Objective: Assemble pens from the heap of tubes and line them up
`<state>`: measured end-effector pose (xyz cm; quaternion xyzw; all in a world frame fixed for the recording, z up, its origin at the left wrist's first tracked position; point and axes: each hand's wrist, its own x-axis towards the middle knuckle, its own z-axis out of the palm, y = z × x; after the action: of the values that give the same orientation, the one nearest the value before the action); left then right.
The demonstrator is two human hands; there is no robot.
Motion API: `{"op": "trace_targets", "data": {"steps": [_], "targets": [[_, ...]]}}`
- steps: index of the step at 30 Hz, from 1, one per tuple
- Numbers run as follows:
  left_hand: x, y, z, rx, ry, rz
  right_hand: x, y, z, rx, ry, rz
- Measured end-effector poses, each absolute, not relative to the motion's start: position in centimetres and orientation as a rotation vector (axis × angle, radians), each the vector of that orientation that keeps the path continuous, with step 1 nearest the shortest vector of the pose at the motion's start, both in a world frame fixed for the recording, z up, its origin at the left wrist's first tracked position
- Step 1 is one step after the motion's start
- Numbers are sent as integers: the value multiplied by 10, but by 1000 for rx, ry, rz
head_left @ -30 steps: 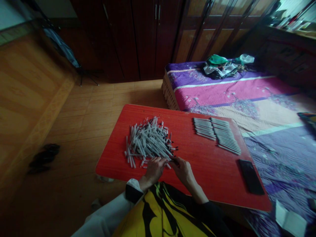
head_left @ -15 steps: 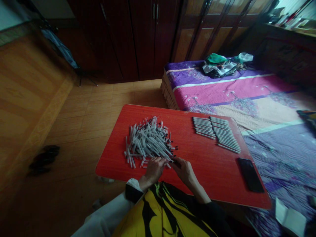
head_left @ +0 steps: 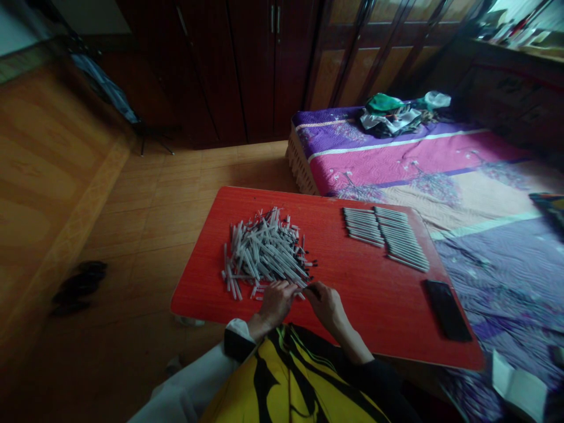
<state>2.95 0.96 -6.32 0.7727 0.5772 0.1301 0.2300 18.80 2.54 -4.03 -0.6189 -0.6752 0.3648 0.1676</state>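
My left hand [head_left: 277, 303] is closed at the near edge of a heap of loose pen parts [head_left: 267, 252], whitish tubes with black and clear bits among them. Close beside it, my right hand [head_left: 326, 304] is closed too, its thumb and fingers pinched. A thin pen [head_left: 300, 289] spans the small gap between both sets of fingertips; its ends are hidden in the fingers. Toward the right of the red table [head_left: 335, 258], whitish pens with dark ends [head_left: 404, 239] lie side by side in two neat rows.
A black phone [head_left: 447, 310] lies near the table's right edge. Beyond it stands a bed [head_left: 423, 158] with a striped cover and a bundle of bags [head_left: 392, 114]. Dark wardrobes [head_left: 247, 70] line the back; black shoes [head_left: 81, 285] sit on the floor at left.
My right hand's fingers have shifted slightly around the pen. My left hand, the heap and the rows look the same.
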Motion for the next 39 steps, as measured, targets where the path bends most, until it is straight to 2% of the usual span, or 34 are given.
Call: {"op": "trace_targets", "data": {"steps": [15,23,39], "targets": [[29,10,-68,2074,1563,396,189,21,-49,-1597,-1881,1008],[29,11,-67,2109,1577,366,190,24,-43,-1685,-1926,1029],[29,10,-68,2131,1565,294,188,20,-46,-1707,-2056,867]]}}
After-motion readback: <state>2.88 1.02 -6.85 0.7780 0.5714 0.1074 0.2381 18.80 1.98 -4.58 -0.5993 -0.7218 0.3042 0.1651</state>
